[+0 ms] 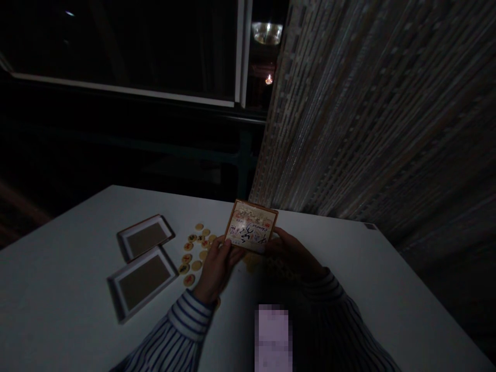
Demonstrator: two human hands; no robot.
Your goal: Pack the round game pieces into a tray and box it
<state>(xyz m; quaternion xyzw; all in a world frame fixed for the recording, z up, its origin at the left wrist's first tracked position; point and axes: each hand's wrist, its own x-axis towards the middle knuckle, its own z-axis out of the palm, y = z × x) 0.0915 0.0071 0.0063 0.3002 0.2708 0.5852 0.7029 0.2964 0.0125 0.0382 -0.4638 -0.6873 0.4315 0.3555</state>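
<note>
Both my hands hold a Chinese chess box (251,226) above the white table, its printed face tilted up and the lettering upside down to me. My left hand (215,263) grips the lower left corner, thumb on the face. At the right edge, my right hand (289,253) is closed on the box, its fingers mostly in shadow. Round wooden chess pieces (188,247) lie scattered on the table beside and behind my left hand, several with red or black characters. A yellowish patch (253,263) under the box is too dim to make out.
Two shallow open trays, an upper one (123,247) and a lower one (116,297), lie at the left of the white table (70,289). A string curtain (329,103) hangs past the table's far right edge. A dark window with a white frame (155,94) is behind.
</note>
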